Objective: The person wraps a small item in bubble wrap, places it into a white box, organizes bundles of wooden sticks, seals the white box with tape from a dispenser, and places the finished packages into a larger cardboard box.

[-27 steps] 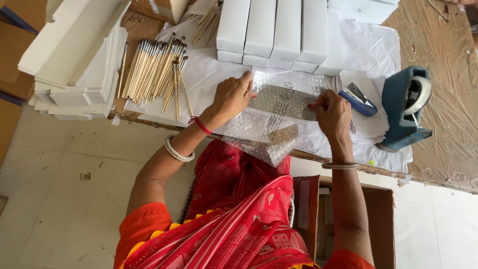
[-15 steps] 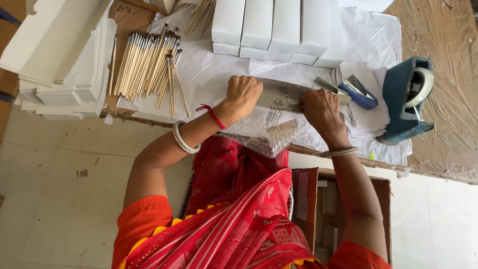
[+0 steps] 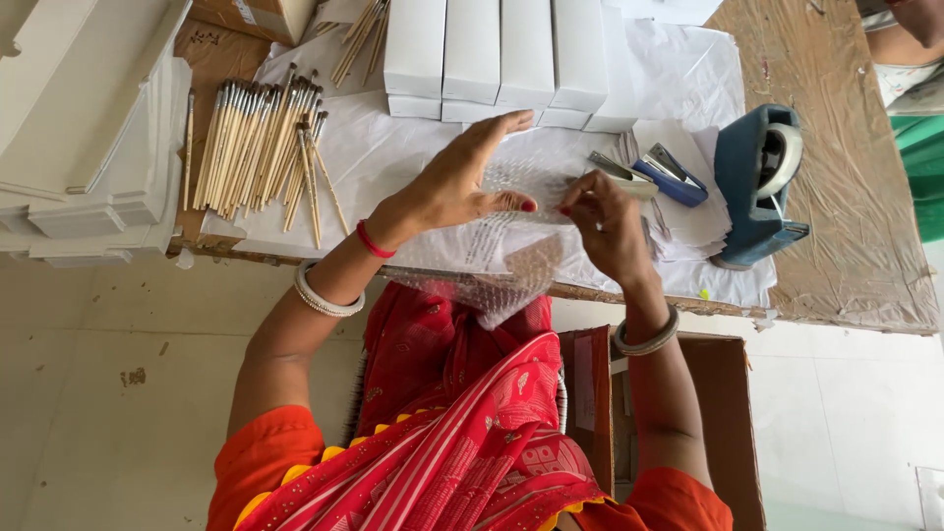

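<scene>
A wooden tabletop [image 3: 846,246], wrapped in crinkled clear film, stood over a pale tiled floor [image 3: 108,393], with white paper sheets [image 3: 393,157] spread across its middle. Along the far edge ran a row of white boxes [image 3: 497,54]; toward the left edge lay a fan of wooden-handled brushes [image 3: 256,143] beside stacked pale flat boxes [image 3: 88,128]. Near the right edge sat a blue tape dispenser [image 3: 757,182], with a blue stapler [image 3: 669,177] just beside it. At the near edge, a sheet of bubble wrap [image 3: 511,256] hung over the table's lip. The left hand [image 3: 462,182] was held up with fingers spread, its thumb touching the wrap. The right hand [image 3: 605,221] pinched the wrap's upper edge between thumb and fingertips. A brown carton [image 3: 728,413] stood on the floor below.
</scene>
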